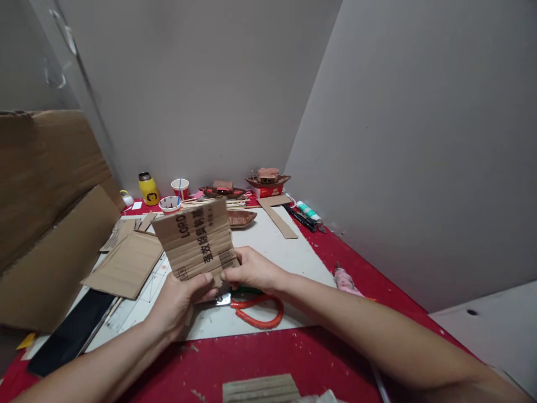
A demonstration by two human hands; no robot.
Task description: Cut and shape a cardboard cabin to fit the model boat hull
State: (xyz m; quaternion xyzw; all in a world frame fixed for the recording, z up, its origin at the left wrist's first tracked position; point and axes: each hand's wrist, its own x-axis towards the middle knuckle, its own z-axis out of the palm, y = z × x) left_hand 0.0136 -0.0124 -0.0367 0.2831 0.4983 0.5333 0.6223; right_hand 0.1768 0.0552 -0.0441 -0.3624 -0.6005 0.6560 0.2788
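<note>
A piece of printed cardboard (195, 238), with black lettering on its face, is held up and tilted in front of me. My left hand (182, 294) grips its lower edge, the thumb pressed on the printed side. At its lower right corner my right hand (251, 268) pinches it between thumb and fingers. Below the hands lie scissors with orange handles (262, 322) on a white board (302, 285); their blades are partly hidden. A small wooden boat hull (242, 219) sits just behind the cardboard.
Loose cardboard (130, 263) and a large cardboard box (54, 235) are at left, beside a black flat object (73, 330). Toward the wall stand a yellow flask (149, 190), paper cups (170, 204) and two model boats (268, 178). A cardboard strip (239, 389) lies near me.
</note>
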